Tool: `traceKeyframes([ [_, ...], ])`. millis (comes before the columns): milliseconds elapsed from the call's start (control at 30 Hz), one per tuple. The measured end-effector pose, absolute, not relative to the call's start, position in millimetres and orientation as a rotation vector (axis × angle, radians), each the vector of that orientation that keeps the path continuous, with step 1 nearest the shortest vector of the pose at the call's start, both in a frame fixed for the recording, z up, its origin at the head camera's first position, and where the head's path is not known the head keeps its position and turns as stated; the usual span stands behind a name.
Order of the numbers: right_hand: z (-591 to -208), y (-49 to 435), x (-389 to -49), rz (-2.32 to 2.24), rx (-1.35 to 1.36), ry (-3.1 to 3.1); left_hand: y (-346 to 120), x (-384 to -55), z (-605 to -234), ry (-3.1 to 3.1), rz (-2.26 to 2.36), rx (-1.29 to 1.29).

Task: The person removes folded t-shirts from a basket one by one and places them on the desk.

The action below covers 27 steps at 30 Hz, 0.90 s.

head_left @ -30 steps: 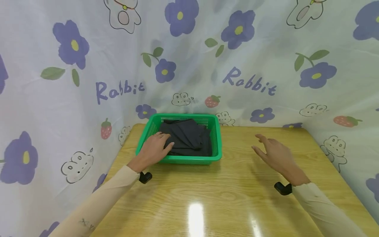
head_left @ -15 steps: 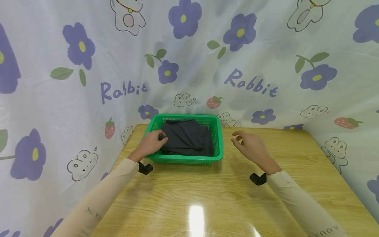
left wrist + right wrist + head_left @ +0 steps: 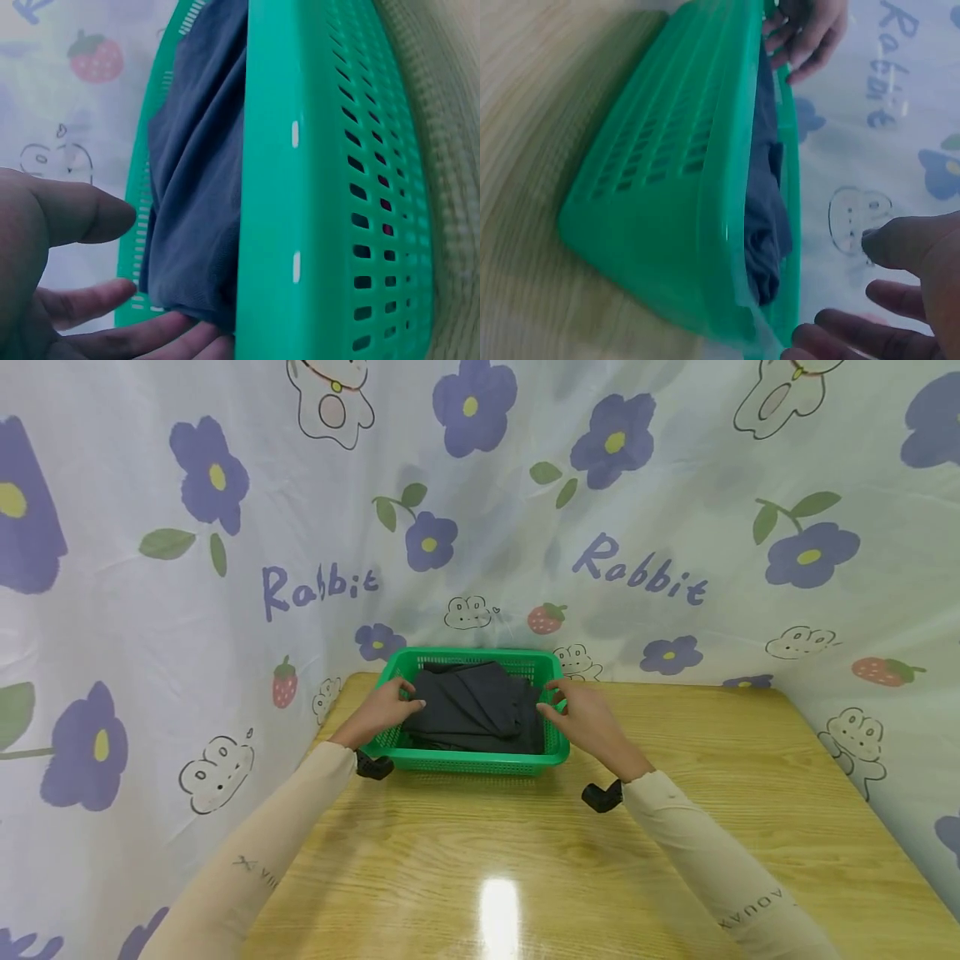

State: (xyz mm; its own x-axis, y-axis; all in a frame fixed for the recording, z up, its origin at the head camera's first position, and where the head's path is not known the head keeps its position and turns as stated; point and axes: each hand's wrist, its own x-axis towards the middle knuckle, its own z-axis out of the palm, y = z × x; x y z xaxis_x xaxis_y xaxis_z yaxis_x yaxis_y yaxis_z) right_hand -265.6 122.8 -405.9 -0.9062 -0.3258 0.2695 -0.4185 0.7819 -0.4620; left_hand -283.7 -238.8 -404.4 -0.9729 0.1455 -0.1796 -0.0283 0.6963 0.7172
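Note:
A green plastic basket (image 3: 480, 764) stands at the back of the wooden table, against the printed cloth backdrop. Folded dark grey cloth (image 3: 472, 710) fills it. My left hand (image 3: 382, 710) lies over the basket's left rim, fingers fairly straight, fingertips against the cloth edge (image 3: 195, 187), thumb held apart. From the right wrist view that left hand (image 3: 810, 30) drapes over the far rim. My right hand (image 3: 585, 718) reaches the right rim with fingers spread; up close the right hand (image 3: 907, 300) hovers just off the basket wall (image 3: 667, 187), gripping nothing.
The wooden table (image 3: 525, 860) stretches toward me with a light glare in the middle. A flower-and-rabbit printed sheet (image 3: 225, 568) hangs close behind and on both sides of the basket. Black camera mounts (image 3: 602, 796) sit under both wrists.
My right hand has swept left across the table to the basket's right rim. The left hand has shifted slightly back along the left rim. The view has moved a little closer.

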Motion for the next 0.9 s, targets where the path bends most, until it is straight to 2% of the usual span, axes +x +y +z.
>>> traceKeyframes([
  [533,-413,69,-278,0.747,0.455,-3.054,-240,-296,-407,2.543,1.181,-0.02],
  [900,-429,57,-289,1.022,0.345,-3.17,-241,-303,-414,2.47,1.282,0.024],
])
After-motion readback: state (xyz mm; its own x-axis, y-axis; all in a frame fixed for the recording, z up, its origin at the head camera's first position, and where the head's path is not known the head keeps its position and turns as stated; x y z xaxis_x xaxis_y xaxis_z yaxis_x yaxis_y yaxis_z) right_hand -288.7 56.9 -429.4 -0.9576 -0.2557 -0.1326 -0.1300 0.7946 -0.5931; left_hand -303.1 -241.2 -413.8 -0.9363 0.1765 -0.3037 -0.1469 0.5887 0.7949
